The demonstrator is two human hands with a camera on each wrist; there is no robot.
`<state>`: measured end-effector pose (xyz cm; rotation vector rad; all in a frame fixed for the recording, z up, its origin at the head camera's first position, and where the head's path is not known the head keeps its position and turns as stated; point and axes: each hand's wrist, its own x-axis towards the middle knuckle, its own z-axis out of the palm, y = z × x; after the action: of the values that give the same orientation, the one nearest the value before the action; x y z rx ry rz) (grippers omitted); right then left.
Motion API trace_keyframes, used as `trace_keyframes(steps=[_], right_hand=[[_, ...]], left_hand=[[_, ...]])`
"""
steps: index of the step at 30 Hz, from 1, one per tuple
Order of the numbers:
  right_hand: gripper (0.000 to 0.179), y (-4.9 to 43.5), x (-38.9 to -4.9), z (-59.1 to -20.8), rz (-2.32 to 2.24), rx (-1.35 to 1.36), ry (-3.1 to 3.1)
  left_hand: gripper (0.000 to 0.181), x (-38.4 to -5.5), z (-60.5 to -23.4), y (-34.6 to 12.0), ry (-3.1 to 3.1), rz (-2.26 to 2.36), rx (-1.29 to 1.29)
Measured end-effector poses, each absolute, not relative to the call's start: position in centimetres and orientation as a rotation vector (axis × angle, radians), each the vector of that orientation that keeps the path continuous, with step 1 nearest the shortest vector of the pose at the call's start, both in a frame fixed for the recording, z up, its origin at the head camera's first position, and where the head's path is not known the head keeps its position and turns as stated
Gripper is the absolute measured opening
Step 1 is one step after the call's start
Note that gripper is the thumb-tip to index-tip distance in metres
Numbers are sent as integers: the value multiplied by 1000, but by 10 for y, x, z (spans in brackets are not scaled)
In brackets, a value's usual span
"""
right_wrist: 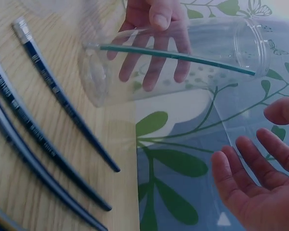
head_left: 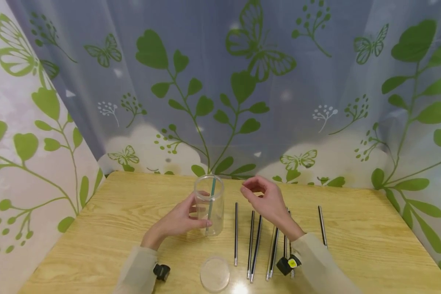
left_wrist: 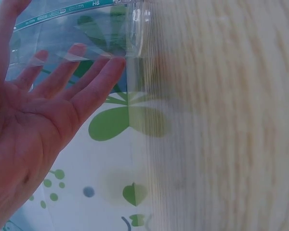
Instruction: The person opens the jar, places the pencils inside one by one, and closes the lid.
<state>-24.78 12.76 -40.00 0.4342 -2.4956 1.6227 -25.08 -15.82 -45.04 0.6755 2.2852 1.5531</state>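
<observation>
A clear plastic jar (head_left: 217, 214) stands on the wooden table, with one green pencil (right_wrist: 178, 56) leaning inside it. My left hand (head_left: 180, 216) holds the jar from the left, its thumb in front and its fingers round the far side. To the right of the jar and above the table, my right hand (head_left: 267, 200) hangs with loosely bent fingers and nothing between them. Several dark pencils (head_left: 236, 237) lie below and beside that hand, some partly hidden by the forearm. A round clear lid (head_left: 214, 274) lies in front of the jar.
One dark pencil (head_left: 322, 226) lies apart, right of the right forearm. Behind the table's (head_left: 121, 208) far edge hangs a curtain (head_left: 213, 134) printed with leaves and butterflies. Each wrist carries a small black camera (head_left: 161, 272).
</observation>
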Motion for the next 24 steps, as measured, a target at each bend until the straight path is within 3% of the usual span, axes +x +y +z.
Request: trace_keyframes(steps=[24], right_hand=[[26,184,-224,-426,1244,329,-2717]], left_hand=[[76,-249,-451,-158,2279,1557,680]])
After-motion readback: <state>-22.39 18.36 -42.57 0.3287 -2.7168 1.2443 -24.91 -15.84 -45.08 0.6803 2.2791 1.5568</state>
